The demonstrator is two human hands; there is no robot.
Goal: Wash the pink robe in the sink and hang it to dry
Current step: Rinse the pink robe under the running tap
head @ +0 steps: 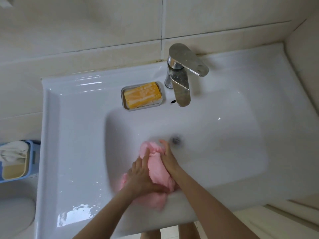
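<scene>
Left hand (141, 176) grips the bunched pink fabric robe (156, 167), fingers spread over it, thumb hooked round its near end. Right hand (168, 158) presses flat on the bundle's right side, fingers fairly straight. The robe lies in the white ceramic sink (224, 152), nearside, beside the drain (176, 140). Yellow soap bar (142, 94) and chrome faucet (181, 83) sit behind.

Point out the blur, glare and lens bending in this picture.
Head view: the left hand, right hand and robe are smeared by motion; the soap and tap are sharp; bright glare sits on the wet front-left rim of the sink; the wide lens splays the sink's edges and slants the wall tiles.
</scene>
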